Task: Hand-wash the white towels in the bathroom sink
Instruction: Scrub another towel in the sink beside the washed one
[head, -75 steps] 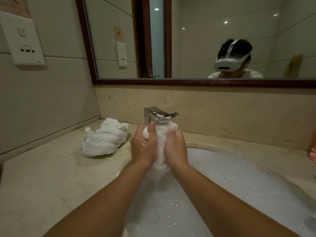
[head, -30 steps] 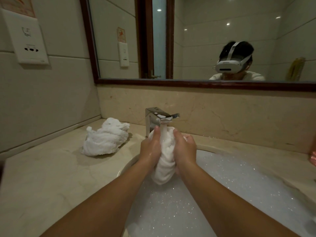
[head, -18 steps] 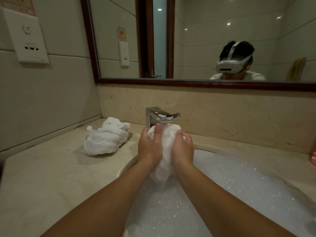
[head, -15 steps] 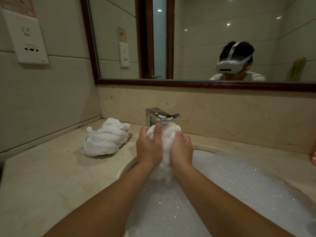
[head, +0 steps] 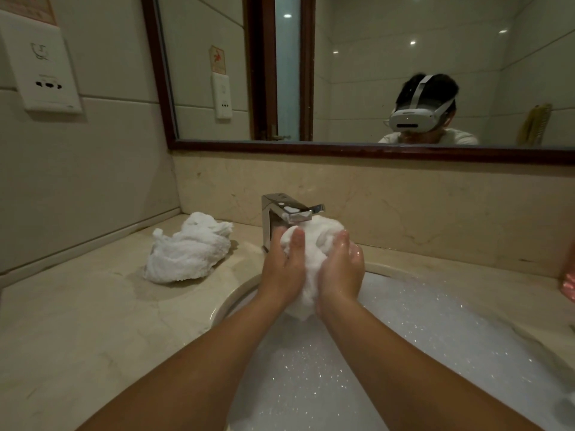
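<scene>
Set into the counter, the foam-filled sink lies below, one bunched towel sits aside on its left, probably kept clear of suds, and left hand and right hand clasp the second towel tightly between them over the basin, likely so drips fall back in.

The left hand and right hand grip a bunched white towel between them over the foam-filled sink, just under the faucet spout at twelve o'clock, while a crumpled second towel lies on the tabletop at ten o'clock.
</scene>
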Demonstrator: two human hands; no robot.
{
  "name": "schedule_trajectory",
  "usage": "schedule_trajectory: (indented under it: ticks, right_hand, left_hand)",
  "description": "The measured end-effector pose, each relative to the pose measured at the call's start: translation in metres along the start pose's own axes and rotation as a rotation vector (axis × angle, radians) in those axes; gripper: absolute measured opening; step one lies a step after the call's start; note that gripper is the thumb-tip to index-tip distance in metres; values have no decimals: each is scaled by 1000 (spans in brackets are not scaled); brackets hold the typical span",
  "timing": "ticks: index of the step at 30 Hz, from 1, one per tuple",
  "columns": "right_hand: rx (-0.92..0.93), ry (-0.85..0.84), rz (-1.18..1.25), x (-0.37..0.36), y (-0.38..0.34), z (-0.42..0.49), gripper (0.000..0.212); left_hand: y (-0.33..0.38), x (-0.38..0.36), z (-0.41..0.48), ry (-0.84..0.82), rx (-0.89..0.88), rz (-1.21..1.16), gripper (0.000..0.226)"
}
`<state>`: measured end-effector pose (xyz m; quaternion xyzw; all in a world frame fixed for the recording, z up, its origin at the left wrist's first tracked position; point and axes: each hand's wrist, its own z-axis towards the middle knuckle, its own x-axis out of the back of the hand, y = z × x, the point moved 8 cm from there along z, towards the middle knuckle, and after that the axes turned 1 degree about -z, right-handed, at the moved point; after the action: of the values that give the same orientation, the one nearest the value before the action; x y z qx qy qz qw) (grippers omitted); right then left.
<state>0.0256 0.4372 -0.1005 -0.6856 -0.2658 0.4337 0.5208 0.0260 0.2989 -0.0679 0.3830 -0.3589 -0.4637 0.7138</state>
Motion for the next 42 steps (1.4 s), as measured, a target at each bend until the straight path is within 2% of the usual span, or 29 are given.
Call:
schedule_trajectory:
  ticks: [4,6,8,11,14,16,18,19,23,25,27,30,33,35,38,42]
  right_hand:
    - [-39,31,65,6,2,3,32]
    - [-67,4,28,6,3,2,32]
    - [-75,-53,-30,0,5,1,35]
    - [-84,-150,-76,-13,8,-5,44]
    - [-101,-223,-131,-26,17,-6,49]
    - [-176,-303,-113,-35,29,-4,60]
    - [-294,-370,-53,-40,42,-3,81]
    - [-332,-380,-28,-40,43,-5,84]
    - [-367,-345,55,-32,36,1,82]
    - [-342,-266,92,-21,30,7,74]
    - [-281,-184,87,-10,21,10,56]
    - [-198,-141,102,-2,10,12,50]
    - [-163,-150,119,-2,8,11,50]
    - [-140,-158,78,-4,7,9,46]
    - [-83,-183,-55,-11,9,4,44]
    - [-67,-249,-156,-25,16,-1,61]
  left_hand:
    - [-5,-13,-1,-108,65,-56,62]
    - [-6,-13,-2,-106,107,-82,61]
    - [-5,-8,-1,-38,111,-58,49]
    - [-2,10,1,153,104,-36,29]
    - [-4,28,2,303,103,-51,38]
    - [-1,36,2,353,76,-56,41]
    - [4,39,1,355,33,-52,42]
    - [6,39,0,346,17,-58,44]
    - [0,26,2,228,34,-91,57]
    - [-3,12,2,132,84,-75,48]
    - [-1,2,2,54,136,-29,43]
    - [-3,-9,-1,-42,217,35,62]
    - [-10,-13,-6,-103,284,7,70]
    - [-13,-10,-7,-76,308,-17,70]
    - [-13,3,-4,38,290,-14,47]
    - [-7,18,-2,163,203,24,38]
